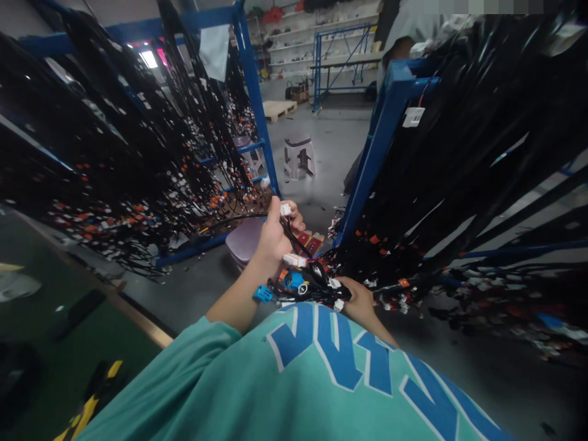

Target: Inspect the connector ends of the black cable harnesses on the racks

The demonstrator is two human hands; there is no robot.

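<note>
My left hand is raised at the centre, its fingers curled round a black cable with a white connector at its end. Lower and to the right, close to my shirt, my right hand is closed on a bundle of black cables. Blue connectors and white connectors stick out of this bundle. A longer white connector lies just below my left hand.
Blue racks hung with many black cables stand on both sides. A purple stool is behind my left forearm, another stool farther off. A person is behind the right rack.
</note>
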